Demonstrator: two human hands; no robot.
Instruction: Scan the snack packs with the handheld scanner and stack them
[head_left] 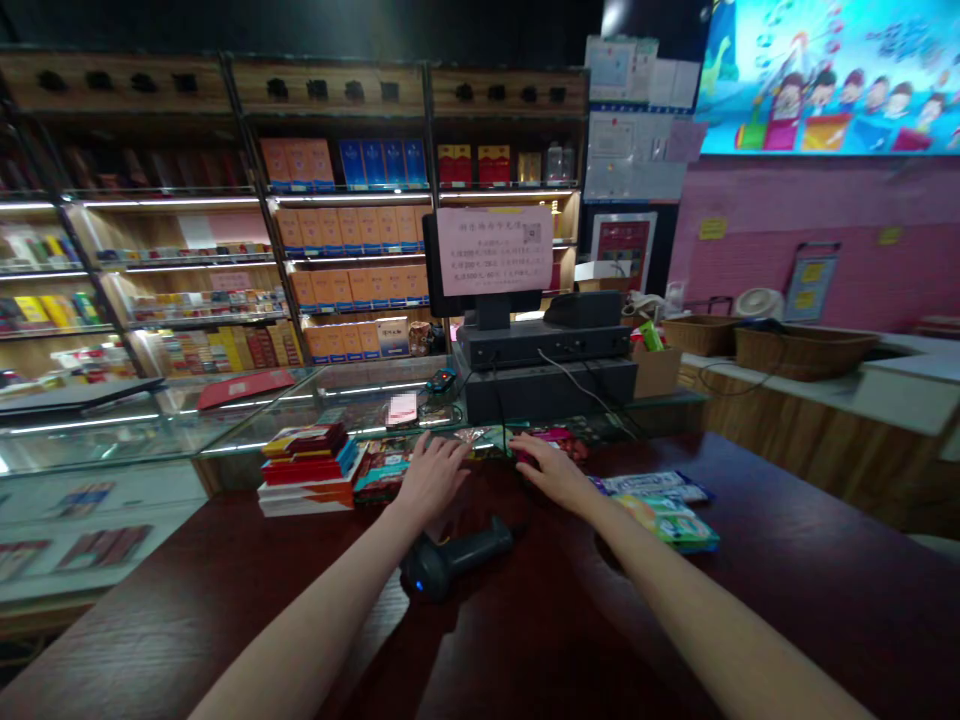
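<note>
My left hand (435,474) reaches over the far edge of the dark wooden counter, fingers spread, beside a colourful snack packet (382,472). Level with it, my right hand (553,474) has its fingers apart and slightly bent, in front of a pinkish-red packet (561,440). I cannot tell whether its fingertips touch that packet. A black barcode scanner (457,562) with a blue light lies below my left hand. Right of my right forearm lie a green snack bag (675,525) and a blue-and-white packet (656,487).
Left of my hands stands a stack of red and white boxes (307,470). A glass display case (352,385) borders the counter, with a cash register (540,345) and its monitor carrying a paper notice (495,250). Wicker baskets (802,352) stand at the right.
</note>
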